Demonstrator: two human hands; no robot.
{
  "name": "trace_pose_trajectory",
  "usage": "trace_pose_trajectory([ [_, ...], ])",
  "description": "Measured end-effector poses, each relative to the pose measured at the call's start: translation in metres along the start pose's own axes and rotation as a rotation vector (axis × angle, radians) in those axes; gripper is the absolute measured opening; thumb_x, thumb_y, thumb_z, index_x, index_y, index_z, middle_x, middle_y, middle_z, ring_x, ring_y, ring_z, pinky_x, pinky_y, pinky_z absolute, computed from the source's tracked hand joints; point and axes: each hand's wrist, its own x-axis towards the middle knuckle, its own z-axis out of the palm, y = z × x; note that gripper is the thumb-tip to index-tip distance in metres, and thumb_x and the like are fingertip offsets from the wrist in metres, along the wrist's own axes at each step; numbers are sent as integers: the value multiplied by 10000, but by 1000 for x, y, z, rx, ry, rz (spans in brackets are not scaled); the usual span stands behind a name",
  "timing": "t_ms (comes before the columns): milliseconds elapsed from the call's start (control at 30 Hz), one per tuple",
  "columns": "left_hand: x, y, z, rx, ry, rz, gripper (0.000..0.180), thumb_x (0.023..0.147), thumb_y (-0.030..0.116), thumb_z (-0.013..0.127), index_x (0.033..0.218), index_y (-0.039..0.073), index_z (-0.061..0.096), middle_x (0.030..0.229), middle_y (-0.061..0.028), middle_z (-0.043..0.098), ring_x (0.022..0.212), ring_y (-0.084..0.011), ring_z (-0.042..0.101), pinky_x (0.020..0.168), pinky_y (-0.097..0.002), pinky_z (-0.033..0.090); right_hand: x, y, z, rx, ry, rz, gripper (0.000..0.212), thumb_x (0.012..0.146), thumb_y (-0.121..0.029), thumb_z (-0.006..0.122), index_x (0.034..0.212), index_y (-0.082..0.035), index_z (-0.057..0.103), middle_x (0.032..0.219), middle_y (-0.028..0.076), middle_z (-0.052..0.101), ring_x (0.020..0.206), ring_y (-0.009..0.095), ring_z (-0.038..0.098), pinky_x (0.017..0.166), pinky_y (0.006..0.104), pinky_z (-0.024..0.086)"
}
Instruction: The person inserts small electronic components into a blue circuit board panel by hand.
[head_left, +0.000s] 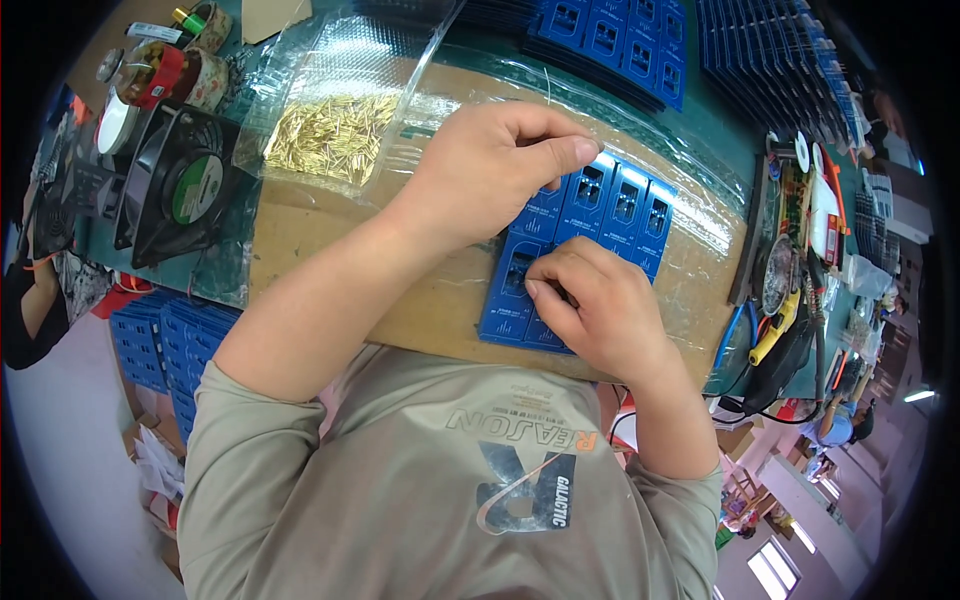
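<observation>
A blue circuit board panel (598, 228), divided into several like modules with dark parts, lies on a tan work board (330, 255). My left hand (495, 165) reaches over its far edge, thumb and index finger pinched together at the tips. Lower on the panel, my right hand (590, 300) is closed in a pinch against a module on the near left. What either pinch holds, if anything, is too small or hidden. Left of my left hand, many thin gold-coloured pins (335, 138) lie in a clear plastic bag (365, 50).
More blue panels (610, 45) are stacked at the back, with a standing row (780, 70) at far right. A black fan (180, 185) and a lidded jar (150, 75) stand left. Blue-handled pliers (730, 335) and a yellow-handled tool (776, 330) lie right. Further panels (150, 340) sit lower left.
</observation>
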Motion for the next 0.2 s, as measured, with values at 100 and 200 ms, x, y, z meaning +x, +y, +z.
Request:
trace_pose_trajectory([
  [100,0,1,-1,18,-1,-2,235,891,202,703,1017,4,719,797,0,641,723,-69,559,628,-216,438,0,0,2,-37,-6,-7,70,790,-118,675,846,-99,639,799,64,583,715,272,627,606,380,518],
  [200,1,-1,-2,20,-2,4,236,887,209,710,1022,17,723,799,-3,643,726,-76,562,636,-218,444,2,0,3,-54,-6,-16,72,789,-118,677,845,-97,638,797,66,581,716,268,629,610,379,521],
])
